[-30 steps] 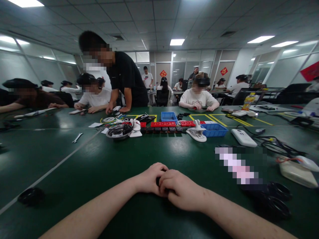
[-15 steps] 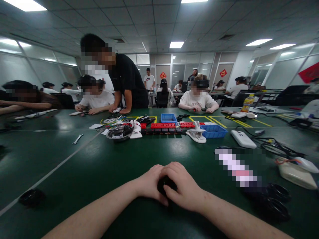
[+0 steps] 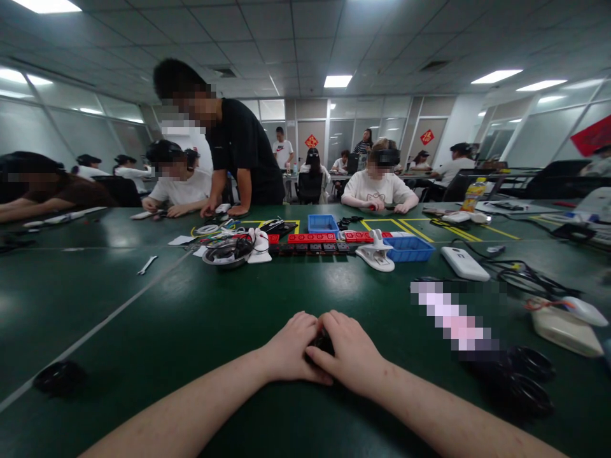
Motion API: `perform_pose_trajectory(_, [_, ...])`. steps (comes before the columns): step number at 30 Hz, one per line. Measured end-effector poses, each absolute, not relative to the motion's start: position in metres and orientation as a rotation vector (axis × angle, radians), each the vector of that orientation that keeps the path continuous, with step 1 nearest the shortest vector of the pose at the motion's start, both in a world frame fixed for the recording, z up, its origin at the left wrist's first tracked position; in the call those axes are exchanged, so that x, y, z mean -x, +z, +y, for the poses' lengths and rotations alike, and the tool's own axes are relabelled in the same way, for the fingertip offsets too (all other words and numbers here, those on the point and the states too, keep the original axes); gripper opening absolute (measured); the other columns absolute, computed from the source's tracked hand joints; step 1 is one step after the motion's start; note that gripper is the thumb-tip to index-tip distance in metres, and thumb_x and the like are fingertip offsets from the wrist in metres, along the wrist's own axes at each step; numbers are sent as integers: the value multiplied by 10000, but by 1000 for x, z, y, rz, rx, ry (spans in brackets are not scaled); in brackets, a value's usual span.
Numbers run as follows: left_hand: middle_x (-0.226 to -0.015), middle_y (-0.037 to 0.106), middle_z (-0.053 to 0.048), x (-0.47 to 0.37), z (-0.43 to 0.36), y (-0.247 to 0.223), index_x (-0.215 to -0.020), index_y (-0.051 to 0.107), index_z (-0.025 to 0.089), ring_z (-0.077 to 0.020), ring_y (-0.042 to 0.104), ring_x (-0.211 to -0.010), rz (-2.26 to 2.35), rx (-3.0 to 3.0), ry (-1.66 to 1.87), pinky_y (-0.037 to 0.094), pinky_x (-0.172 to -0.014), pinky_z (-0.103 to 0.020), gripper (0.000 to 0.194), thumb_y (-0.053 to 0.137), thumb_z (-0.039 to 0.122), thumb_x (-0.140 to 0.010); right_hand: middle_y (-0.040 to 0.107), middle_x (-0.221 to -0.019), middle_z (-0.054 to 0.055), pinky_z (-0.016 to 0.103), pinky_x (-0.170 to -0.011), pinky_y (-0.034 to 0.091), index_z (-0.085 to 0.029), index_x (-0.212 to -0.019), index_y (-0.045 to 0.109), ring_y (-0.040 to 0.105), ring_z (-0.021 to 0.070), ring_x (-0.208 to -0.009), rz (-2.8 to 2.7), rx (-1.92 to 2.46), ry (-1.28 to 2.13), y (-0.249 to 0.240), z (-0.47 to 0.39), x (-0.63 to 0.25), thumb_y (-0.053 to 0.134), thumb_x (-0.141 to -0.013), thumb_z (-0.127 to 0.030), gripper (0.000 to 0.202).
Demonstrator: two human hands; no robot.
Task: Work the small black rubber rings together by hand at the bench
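Near the front middle of the green table (image 3: 229, 318), my left hand (image 3: 293, 350) and my right hand (image 3: 351, 356) come together around a small black object (image 3: 323, 343). Fingers of both hands are curled round it, and most of it is hidden, so its shape cannot be told. A black ring-shaped part (image 3: 60, 378) lies at the far left. Two more black ring-shaped parts (image 3: 531, 393) rest at the right, beside a blurred-out pale item (image 3: 453, 318).
Across the middle stand a metal bowl (image 3: 228, 254), red socket strips (image 3: 312, 238), a white clamp (image 3: 377, 252) and a blue tray (image 3: 409, 248). A wrench (image 3: 147, 265) lies left. A white box (image 3: 464, 263) and cables lie right. Several people sit or stand beyond.
My hands have closed further over the black object, with their fingertips nearer each other, and less of it shows. The view has shifted slightly.
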State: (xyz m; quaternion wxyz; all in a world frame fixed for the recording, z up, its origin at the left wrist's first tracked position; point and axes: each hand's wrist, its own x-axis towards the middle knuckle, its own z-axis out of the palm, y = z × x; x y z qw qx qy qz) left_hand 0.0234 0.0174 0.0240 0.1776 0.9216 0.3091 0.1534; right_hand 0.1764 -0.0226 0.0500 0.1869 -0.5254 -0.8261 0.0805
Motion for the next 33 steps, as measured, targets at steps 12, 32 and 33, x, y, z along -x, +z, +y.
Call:
perform_pose_trajectory(12, [-904,525,-30,-24,18,19,-920,535,187,-224,485,-869,914,-2595,494,400,-828,-372,541,738,454,-496,541,-829,48,290,-664,394,-160,-801,523,497,164,-746,-2424,1452,269,58,-23,-178,550,-753,-381,227])
perform_pose_trajectory(32, [-1088,485,-26,-15,30,18,-866,632,208,-259,423,-1056,632,-2531,345,336,-955,-365,417,757,308,-481,634,-759,6,261,-850,387,-158,-726,609,566,123,-778,-2620,701,630,73,-31,-181,456,-643,-24,219])
perform_pose_trajectory(33, [-1109,480,-34,-15,29,19,-937,617,213,-264,419,-1065,634,-2532,335,331,-961,-374,489,757,323,-482,633,-777,4,269,-880,370,-158,-749,607,562,122,-791,-2586,694,631,74,-31,-181,465,-645,-28,219])
